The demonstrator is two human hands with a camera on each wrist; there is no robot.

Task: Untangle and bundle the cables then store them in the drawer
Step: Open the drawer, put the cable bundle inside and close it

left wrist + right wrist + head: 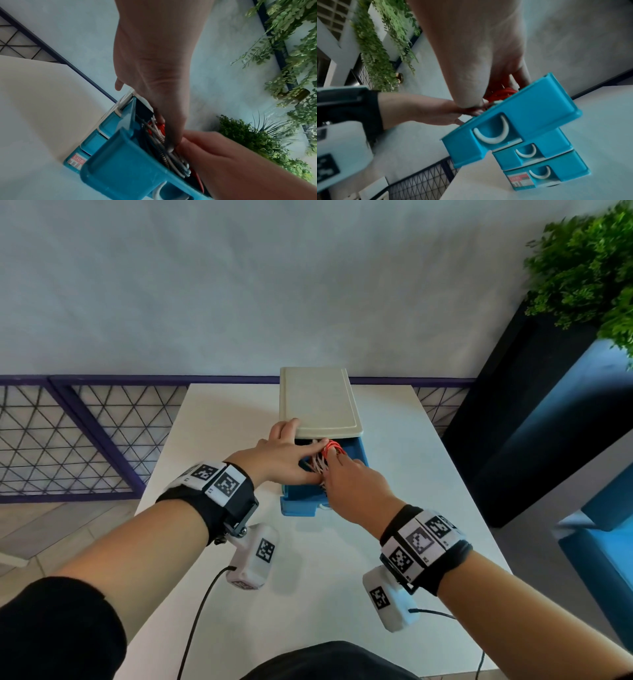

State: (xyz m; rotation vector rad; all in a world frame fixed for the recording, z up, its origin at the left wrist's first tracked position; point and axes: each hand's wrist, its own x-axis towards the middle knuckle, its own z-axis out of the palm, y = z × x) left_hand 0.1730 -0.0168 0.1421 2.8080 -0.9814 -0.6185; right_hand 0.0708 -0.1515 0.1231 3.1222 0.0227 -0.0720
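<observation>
A small blue drawer unit with a cream top [318, 402] stands on the white table. Its top drawer [361, 451] is pulled out toward me. A bundle of red, white and grey braided cables [330, 447] lies inside it. My left hand [301, 460] reaches in from the left, with straight fingers pressing down on the cables [159, 140]. My right hand [342, 470] comes in over the drawer front, and its fingers curl round the near end of the bundle [503, 92]. In the left wrist view the right hand [205, 147] touches the left hand's fingertips. Most of the bundle is hidden under both hands.
The two lower drawers [527, 152] are shut. The unit sits at the far middle of the table [394, 559]. A purple-framed wire railing [68, 440] runs behind the table. A dark planter with a green plant [589, 268] stands to the right.
</observation>
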